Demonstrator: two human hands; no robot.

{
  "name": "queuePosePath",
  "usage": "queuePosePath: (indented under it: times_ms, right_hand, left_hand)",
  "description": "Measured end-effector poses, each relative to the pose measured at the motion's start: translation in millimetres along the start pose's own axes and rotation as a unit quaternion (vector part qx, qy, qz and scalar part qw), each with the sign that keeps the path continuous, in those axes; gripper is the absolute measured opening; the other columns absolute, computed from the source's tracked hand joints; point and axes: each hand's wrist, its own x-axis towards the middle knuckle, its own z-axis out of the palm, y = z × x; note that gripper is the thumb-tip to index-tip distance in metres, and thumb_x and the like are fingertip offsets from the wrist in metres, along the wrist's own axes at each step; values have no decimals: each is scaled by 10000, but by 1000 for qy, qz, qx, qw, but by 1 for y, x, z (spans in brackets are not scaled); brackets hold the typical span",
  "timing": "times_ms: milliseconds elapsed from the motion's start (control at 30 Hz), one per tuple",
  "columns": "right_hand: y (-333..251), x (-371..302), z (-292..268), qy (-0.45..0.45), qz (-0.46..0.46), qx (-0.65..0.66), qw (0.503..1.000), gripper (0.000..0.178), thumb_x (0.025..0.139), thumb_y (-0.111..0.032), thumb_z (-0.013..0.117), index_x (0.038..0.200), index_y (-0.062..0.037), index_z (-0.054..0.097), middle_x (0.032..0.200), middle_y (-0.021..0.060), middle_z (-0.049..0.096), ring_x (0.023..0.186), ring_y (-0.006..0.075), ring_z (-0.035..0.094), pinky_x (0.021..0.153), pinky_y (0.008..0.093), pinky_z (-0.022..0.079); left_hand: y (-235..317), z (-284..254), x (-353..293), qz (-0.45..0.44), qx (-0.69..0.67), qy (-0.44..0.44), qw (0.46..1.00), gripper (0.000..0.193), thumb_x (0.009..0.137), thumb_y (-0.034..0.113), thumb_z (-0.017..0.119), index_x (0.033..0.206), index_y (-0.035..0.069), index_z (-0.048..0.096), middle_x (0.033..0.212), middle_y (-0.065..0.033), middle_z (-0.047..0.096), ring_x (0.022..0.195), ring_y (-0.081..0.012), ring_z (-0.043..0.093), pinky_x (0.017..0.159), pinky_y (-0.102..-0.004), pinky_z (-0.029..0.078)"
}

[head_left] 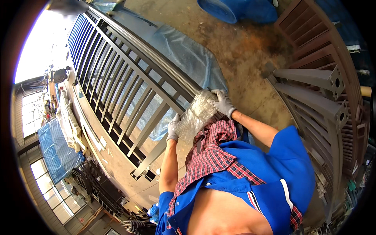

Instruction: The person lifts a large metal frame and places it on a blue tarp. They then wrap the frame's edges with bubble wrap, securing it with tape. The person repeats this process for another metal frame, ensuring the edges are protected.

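A crumpled sheet of clear bubble wrap (pixel 196 111) covers the near end of a long stack of dark metal railing panels (pixel 129 62). My left hand (pixel 172 127), in a pale work glove, grips the wrap's left edge beside the end of the top panel. On the other side my right hand (pixel 223 103), gloved too, has its fingers curled over the wrap's upper right part. The rail ends under the wrap are hidden. A red checked apron (pixel 211 150) hangs at my front, close behind the wrap.
Blue plastic sheeting (pixel 188 51) lies beneath and beyond the stack. More grey railing frames (pixel 313 102) and brown slatted panels (pixel 303 27) stand to the right. A blue drum (pixel 223 11) lies at the far side. Dark metal parts (pixel 98 184) are piled at lower left.
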Motion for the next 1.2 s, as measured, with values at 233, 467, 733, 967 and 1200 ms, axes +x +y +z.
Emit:
queuePosePath:
  times_ms: [233,467,733,967,1200]
  right_hand:
    - [-4,1,-1,57,-67,33,996,208,882,-185,668,1047,-61,689,901,112,619,807,222,612,718,320,494]
    - [20,39,5,55,-93,50,993,80,930,-109,622,936,-31,630,868,70,603,727,145,592,663,266,469]
    - [74,62,38,-87,85,428,895,197,983,-226,577,1084,-57,584,979,13,597,909,72,569,786,172,470]
    - [3,41,-7,24,167,377,911,223,958,-175,491,741,-124,498,706,-108,396,638,10,362,618,202,333]
    - [33,29,-8,-180,120,343,914,464,924,-381,614,1153,20,571,941,5,573,853,117,534,872,246,433]
  left_hand:
    - [1,-17,-9,-37,-108,-40,993,501,866,310,631,1314,100,550,1180,-132,659,1079,-269,629,876,-359,482]
    - [44,-44,-9,18,-28,-25,999,491,825,396,632,1224,115,574,1113,-178,655,1014,-360,627,802,-447,491]
    - [30,-27,6,46,-41,3,998,576,742,399,734,1206,88,595,1063,-184,666,1002,-358,632,826,-415,502]
    - [30,-18,7,10,-45,-16,999,611,746,372,738,1234,40,580,1143,-177,651,1077,-338,614,904,-380,487]
    - [22,-13,14,25,-90,-35,995,606,781,312,742,1277,21,552,1232,-144,625,1146,-260,592,970,-357,457]
